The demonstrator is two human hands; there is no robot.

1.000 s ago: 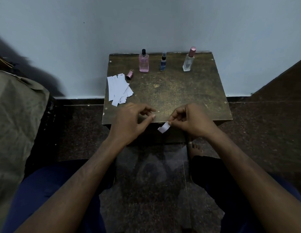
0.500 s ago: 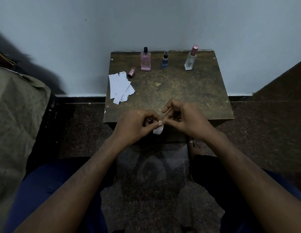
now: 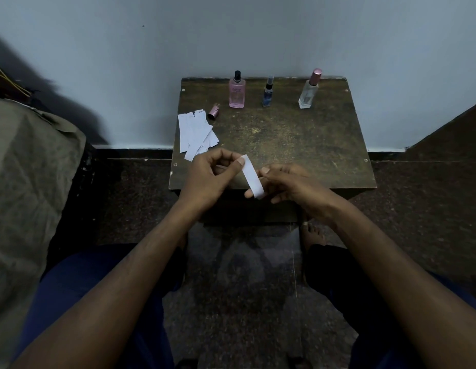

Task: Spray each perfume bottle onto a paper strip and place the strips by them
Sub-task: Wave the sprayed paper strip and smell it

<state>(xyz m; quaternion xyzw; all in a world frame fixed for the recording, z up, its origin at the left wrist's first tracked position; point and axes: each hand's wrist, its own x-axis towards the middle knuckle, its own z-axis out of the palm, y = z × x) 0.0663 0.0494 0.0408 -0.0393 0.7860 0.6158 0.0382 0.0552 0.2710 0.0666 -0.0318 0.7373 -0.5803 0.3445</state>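
Three perfume bottles stand along the back of the small wooden table (image 3: 298, 145): a pink bottle (image 3: 237, 93) with its black nozzle bare, a small blue bottle (image 3: 268, 93), and a clear bottle (image 3: 308, 90) with a pink cap. The loose pink cap (image 3: 214, 111) lies left of the pink bottle. A pile of white paper strips (image 3: 195, 133) rests at the table's left side. My left hand (image 3: 207, 177) pinches the top of one white strip (image 3: 251, 175) above the front edge. My right hand (image 3: 284, 182) touches the strip's lower end with its fingers.
A grey wall rises right behind the table. A bed or seat under olive cloth (image 3: 26, 182) fills the left. Dark speckled floor (image 3: 418, 203) surrounds the table, and a bare foot (image 3: 312, 234) rests below its front edge.
The short strip that my right hand held a second ago now hangs from my left hand's pinch, drawn out longer. Both hands came together, then the left lifted the strip's top end.
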